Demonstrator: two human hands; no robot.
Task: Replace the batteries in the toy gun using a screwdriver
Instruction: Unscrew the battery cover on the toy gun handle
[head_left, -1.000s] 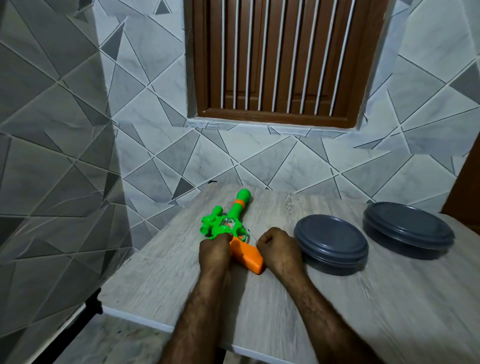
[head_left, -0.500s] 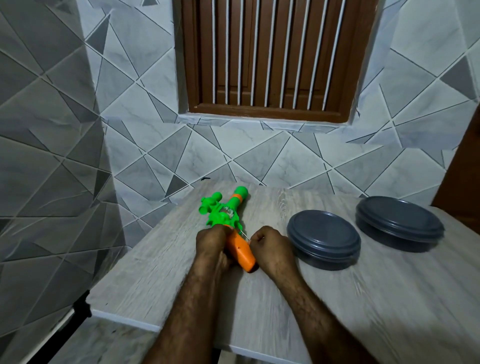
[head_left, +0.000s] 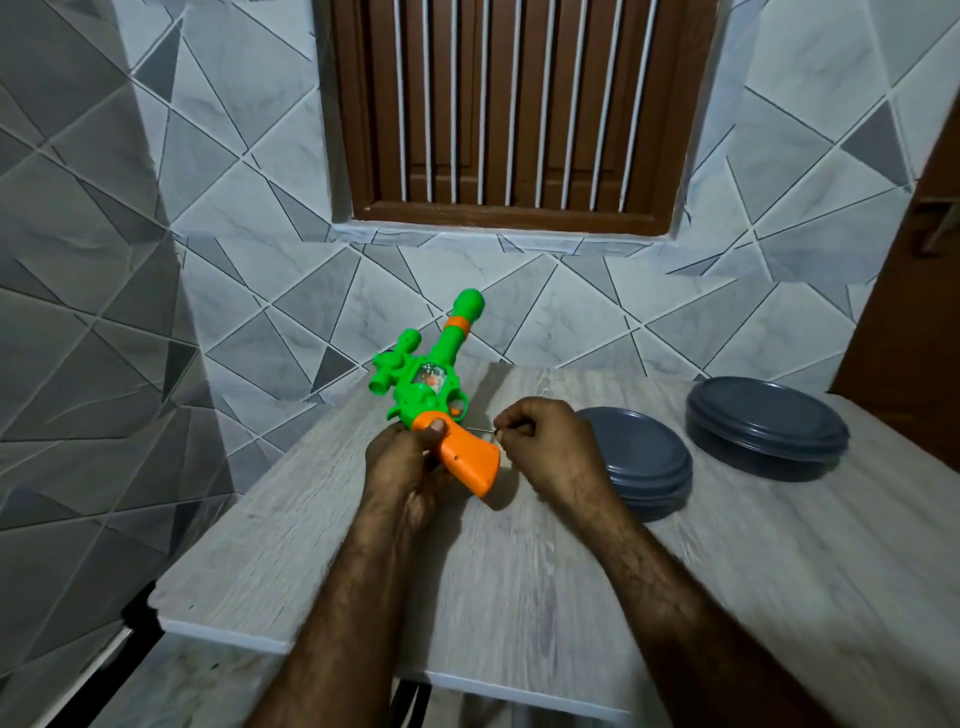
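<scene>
Green toy gun (head_left: 434, 375) with orange grip, 2 slate-grey lids (head_left: 639, 456), pale woodgrain table (head_left: 519, 597).

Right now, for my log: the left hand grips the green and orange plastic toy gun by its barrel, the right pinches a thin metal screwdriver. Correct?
No: the head view shows the left hand gripping the toy gun by its orange handle instead. The right hand does pinch the screwdriver.
</scene>
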